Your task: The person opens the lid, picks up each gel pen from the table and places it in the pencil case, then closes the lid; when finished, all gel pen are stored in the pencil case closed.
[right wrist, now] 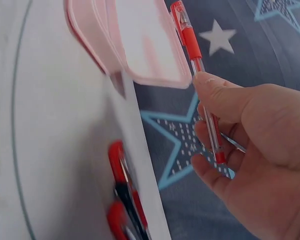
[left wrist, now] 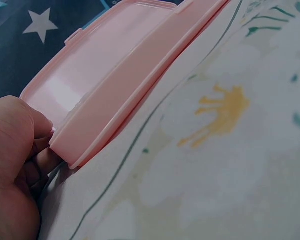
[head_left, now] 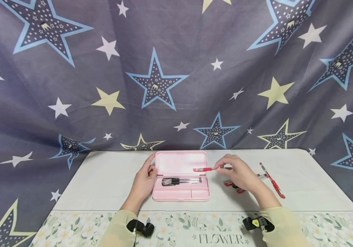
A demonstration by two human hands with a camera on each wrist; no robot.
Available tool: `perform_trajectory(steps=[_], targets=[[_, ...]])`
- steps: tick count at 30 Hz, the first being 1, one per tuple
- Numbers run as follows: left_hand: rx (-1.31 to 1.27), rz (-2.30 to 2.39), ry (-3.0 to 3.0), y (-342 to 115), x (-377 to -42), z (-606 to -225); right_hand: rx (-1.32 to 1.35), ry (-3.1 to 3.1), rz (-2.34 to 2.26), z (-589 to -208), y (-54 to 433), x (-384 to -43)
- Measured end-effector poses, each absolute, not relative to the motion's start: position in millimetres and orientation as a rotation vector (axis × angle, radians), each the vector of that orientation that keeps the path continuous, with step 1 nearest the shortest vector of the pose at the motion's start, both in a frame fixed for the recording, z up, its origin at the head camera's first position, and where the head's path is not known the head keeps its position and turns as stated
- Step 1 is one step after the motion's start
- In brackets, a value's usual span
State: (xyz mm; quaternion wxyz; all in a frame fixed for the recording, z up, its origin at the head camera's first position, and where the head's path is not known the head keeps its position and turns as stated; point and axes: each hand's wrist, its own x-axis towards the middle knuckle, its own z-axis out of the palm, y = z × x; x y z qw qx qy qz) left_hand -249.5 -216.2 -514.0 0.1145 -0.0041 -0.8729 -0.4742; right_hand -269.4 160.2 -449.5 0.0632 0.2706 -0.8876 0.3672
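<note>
A pink pencil case [head_left: 180, 198] lies open on the table, its lid [head_left: 180, 161] tipped back towards the curtain. Inside are clear-barrelled pens with black caps [head_left: 176, 181]; how many overlap is unclear. My left hand [head_left: 144, 180] holds the case's left side near the hinge, with the thumb at the lid's edge [left wrist: 32, 107]. Between thumb and fingers, my right hand [head_left: 238, 171] pinches a red-capped gel pen [right wrist: 192, 42] in the air at the lid's right. A thin shiny piece [right wrist: 233, 142] shows behind its lower fingers; what it belongs to is hidden.
Several red pens [head_left: 228, 183] lie partly under the right hand, a dark one among them [right wrist: 124, 192]. Farther right, another red pen [head_left: 275, 185] lies slanted. A star-patterned curtain [head_left: 176, 85] hangs behind the table, whose front carries a floral cloth [head_left: 170, 223].
</note>
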Motion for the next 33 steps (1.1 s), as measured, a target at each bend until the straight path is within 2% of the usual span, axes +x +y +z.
perform_trajectory(steps=[15,23,33], targets=[[-0.037,-1.374,-2.556,-215.8,-248.5,-515.1,0.951,-2.673,1.078,-461.2,97.2,-261.5],[-0.035,-1.401,-2.549,-217.2,-249.5,-515.8,0.865,-2.678,0.845,-464.1,67.5,-253.9],[-0.035,-1.403,-2.548,-216.7,-248.8,-514.9,0.883,-2.751,0.941,-474.2,50.4,-250.6]])
